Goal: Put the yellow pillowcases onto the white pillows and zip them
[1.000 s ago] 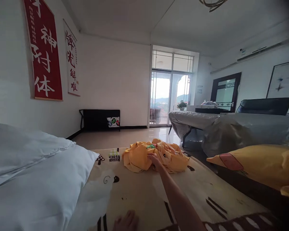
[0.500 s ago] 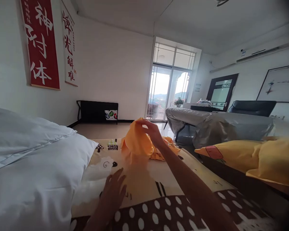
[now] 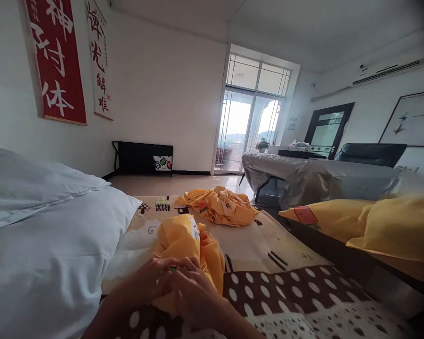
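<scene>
Two risks, I'd judge — twisting or slipping — because the orange cloth [image 3: 178, 238] bunches in slack folds near the left edge of the patterned blanket [image 3: 249, 247]. Left hand [image 3: 158, 275] and right hand [image 3: 194, 288] pinch it narrowly, fingers nearly meeting — some fingertips hidden.

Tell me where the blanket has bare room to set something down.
Widest: the blanket right of the near cloth, on this side of the far cloth. A narrower strip lies between the near cloth and the white bedding. Crowded: the near middle, where left hand and right hand meet at the near cloth.
</scene>
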Motion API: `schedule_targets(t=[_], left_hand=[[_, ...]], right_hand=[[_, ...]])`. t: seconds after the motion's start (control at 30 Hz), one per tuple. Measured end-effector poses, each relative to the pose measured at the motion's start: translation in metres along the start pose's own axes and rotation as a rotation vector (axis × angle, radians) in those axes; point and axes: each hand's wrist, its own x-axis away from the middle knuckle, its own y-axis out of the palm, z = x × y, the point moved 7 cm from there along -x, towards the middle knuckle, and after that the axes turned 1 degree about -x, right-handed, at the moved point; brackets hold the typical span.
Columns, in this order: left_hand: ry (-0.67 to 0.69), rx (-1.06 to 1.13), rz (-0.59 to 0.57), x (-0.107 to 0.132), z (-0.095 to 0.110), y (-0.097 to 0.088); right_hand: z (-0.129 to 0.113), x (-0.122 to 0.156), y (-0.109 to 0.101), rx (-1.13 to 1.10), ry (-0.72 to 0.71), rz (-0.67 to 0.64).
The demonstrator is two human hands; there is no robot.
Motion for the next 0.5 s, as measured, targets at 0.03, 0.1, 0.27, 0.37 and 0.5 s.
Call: schedule_targets(t=[0.03, 0.1, 0.27, 0.37, 0.5], left_hand=[[-0.008, -0.014, 0.017, -0.002, -0.002, -0.001], [0.056, -0.106, 0.129, -0.003, 0.001, -0.008], [0.229, -0.39, 0.718, 0.023, 0.015, -0.044], [0.19, -0.55, 0.976, 0.045, 0.015, -0.065], [-0.04, -0.612, 1.291, 0.077, 0.003, -0.097]], right_hand=[[0.004, 0.001, 0.0, 0.022, 0.024, -0.007], [0.016, 0.003, 0.0, 0.045, 0.092, 0.003], [0.059, 0.004, 0.008, 0.078, 0.242, -0.016], [0.078, 0.005, 0.007, 0.062, 0.251, -0.085], [0.108, 0.019, 0.001, 0.122, 0.308, -0.234]])
